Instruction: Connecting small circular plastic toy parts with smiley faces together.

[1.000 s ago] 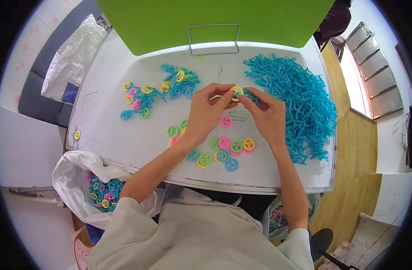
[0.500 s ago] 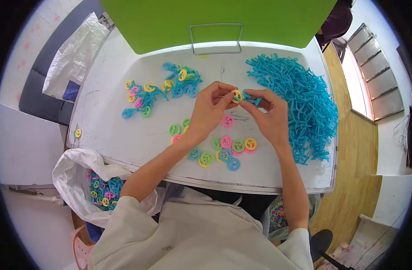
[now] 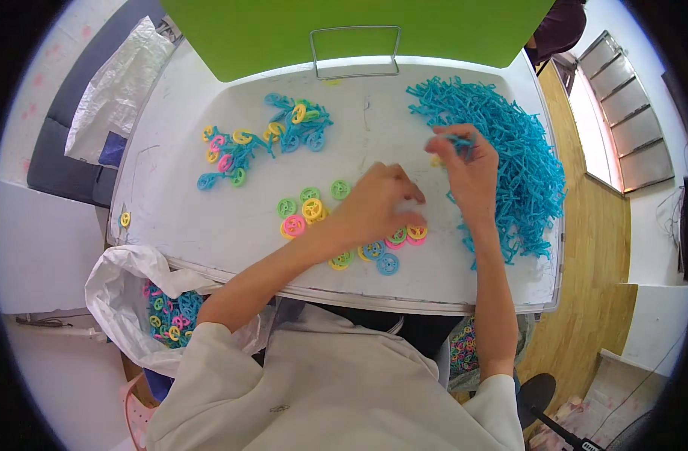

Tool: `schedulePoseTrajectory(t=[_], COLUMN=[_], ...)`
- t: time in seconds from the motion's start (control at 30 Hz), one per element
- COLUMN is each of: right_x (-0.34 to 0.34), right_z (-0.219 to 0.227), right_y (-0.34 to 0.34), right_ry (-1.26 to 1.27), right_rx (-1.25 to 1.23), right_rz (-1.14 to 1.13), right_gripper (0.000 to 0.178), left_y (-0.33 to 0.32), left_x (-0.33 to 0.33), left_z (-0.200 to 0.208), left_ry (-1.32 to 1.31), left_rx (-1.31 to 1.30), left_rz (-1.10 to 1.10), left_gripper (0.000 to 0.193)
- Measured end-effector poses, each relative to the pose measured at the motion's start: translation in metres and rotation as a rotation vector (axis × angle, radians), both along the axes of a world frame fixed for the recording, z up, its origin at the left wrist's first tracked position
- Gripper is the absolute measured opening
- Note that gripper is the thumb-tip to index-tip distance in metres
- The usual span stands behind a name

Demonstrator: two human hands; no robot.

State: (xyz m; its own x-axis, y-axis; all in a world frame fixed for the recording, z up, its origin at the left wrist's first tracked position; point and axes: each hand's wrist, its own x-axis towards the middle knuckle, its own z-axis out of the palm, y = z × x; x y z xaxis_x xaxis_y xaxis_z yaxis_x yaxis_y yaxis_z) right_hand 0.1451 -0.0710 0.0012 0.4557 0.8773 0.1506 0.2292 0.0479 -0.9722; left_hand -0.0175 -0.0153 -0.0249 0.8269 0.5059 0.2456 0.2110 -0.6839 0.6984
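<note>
My right hand (image 3: pixel 470 169) is raised at the near side of a big heap of blue branched plastic pieces (image 3: pixel 517 173). Its fingers are closed on one blue plastic piece (image 3: pixel 458 140), and a blurred yellow wheel (image 3: pixel 436 161) shows just below the fingertips. My left hand (image 3: pixel 381 199), smeared by motion, hovers over small spoked plastic wheels with thumb and fingers apart and nothing seen between them. Those wheels are pink, green, yellow and blue; a blue wheel (image 3: pixel 387 264) lies nearest me, and a green wheel (image 3: pixel 340 189) sits beside my left wrist. Some wheels are hidden under that hand.
Blue pieces with wheels on them (image 3: pixel 239 154) lie at the table's far left. A lone yellow wheel (image 3: pixel 125 219) rests near the left edge. A white sack (image 3: pixel 111 301) of similar pieces stands at the left front. A green panel (image 3: pixel 351 37) with a wire handle closes the back.
My hands were together around a yellow wheel and a blue piece. They have parted: the right moved right and up with the blue piece, the left came down over the wheels.
</note>
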Motion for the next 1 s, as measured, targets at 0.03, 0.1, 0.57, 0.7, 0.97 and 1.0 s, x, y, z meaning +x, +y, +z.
schedulePoseTrajectory(t=[0.03, 0.1, 0.57, 0.7, 0.97, 1.0], right_x=[0.001, 0.003, -0.008, -0.01, -0.01, -0.01], right_z=[0.0, 0.0, 0.002, -0.003, -0.019, -0.022], right_y=[0.0, 0.001, 0.002, 0.002, 0.005, 0.005], right_ry=[-0.001, 0.129, 0.085, 0.112, 0.092, 0.07], right_rx=[0.0, 0.107, -0.03, -0.061, -0.008, 0.02], right_rz=[-0.003, -0.072, 0.044, 0.059, 0.113, 0.132], right_gripper=[0.013, 0.013, 0.018, 0.017, 0.016, 0.016], left_y=[-0.007, -0.009, 0.025, 0.02, 0.022, 0.024], left_x=[0.003, 0.005, -0.005, -0.002, -0.004, -0.005], left_z=[-0.003, -0.007, 0.024, 0.02, 0.021, 0.019], left_ry=[-0.029, -0.059, -0.37, -0.414, -0.392, -0.393], left_rx=[0.06, 0.119, -0.905, -0.944, -1.099, -1.098], left_rz=[-0.064, -0.129, 0.199, 0.191, 0.193, 0.194], left_gripper=[0.023, 0.023, 0.025, 0.026, 0.022, 0.022])
